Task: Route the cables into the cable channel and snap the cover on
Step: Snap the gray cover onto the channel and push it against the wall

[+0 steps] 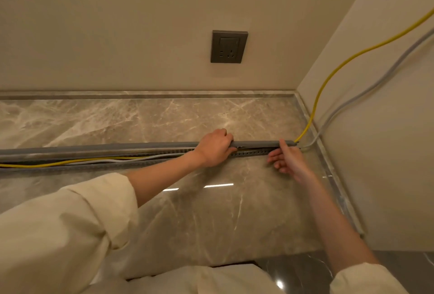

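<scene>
Two bare hands work at a long grey slotted plastic cable channel (pixel 249 152) lying across a glossy brown marble counter (pixel 211 211), running approx 9 to 3 o'clock w/ its right end near the corner where two beige walls meet. A long grey plastic cover strip (pixel 117 146) sits along the far edge of the channel, not seated over most of its length: to the left the channel is open & cables show inside.

Left hand (pixel 215 148), at approx 12 o'clock of the counter, has its grip curled over the cover, fingers wrapped over the far edge, thumb on the near side, pressed onto the strip. Right hand (pixel 287 161), at approx 2 o'clock, just beside the channel's right end: index finger (pixel 283 144) points up & touches the cover near its end, other fingers spread loosely & apart, holding nothing.

A thin yellow cable (pixel 328 77) & a thin pale grey cable (pixel 366 91) come down along the right wall from approx 2 o'clock, enter the channel at its right end, then show again inside the open part toward 9 o'clock, lying side by side w/ the yellow one nearer.

A dark grey square wall socket (pixel 229 46) is on the back wall at 12 o'clock, well above the counter. Both arms wear cream sleeves (pixel 82 211), pushed up the forearms.
</scene>
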Motion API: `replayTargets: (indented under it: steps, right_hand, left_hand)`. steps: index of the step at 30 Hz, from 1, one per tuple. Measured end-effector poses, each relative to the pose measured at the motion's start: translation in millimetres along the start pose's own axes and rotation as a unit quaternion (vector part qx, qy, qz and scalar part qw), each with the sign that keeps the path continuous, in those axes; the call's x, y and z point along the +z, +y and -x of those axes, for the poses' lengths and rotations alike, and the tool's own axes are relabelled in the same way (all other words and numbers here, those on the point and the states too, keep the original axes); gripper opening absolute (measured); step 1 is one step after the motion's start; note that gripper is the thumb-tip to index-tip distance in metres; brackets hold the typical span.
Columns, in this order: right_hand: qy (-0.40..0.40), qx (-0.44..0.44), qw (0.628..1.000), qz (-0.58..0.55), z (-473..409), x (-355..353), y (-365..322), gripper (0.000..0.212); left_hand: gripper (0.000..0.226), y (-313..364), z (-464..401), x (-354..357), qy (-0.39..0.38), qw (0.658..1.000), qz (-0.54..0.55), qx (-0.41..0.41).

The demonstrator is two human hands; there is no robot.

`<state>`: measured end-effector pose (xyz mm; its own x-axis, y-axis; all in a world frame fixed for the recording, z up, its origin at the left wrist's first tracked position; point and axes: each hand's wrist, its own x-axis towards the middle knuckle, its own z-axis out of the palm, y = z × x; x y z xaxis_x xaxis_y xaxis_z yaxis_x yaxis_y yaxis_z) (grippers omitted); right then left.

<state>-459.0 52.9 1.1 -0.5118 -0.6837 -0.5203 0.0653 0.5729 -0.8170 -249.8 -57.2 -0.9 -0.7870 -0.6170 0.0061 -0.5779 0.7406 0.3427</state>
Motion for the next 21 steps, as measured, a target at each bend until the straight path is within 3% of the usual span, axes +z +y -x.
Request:
replayTargets:
  steps: [4, 6, 11, 17, 21]
  right_hand:
    - [0.176, -0.021, 0.984, 0.010, -15, -35, 12, 0.054]
    - [0.221, -0.037, 0.974, 0.021, -24, -52, 15, 0.046]
    - [0.140, -0.053, 0.989, 0.021, -42, -64, 10, 0.041]
    - [0.178, -0.092, 0.972, 0.120, -58, -62, -2, 0.044]
    - [0.150, -0.106, 0.976, 0.118, -70, -60, -5, 0.025]
  left_hand:
    - [0.032, 7, -2, 10, 0.037, 0.999, -0.014, -0.032]
    - [0.033, 9, -1, 13, 0.042, 0.998, -0.018, -0.042]
    - [0.030, 12, 0, 12, 0.056, 0.996, -0.009, -0.065]
    - [0.028, 13, 4, 16, 0.085, 0.994, -0.012, -0.068]
    - [0.027, 15, 6, 16, 0.096, 0.993, -0.014, -0.074]
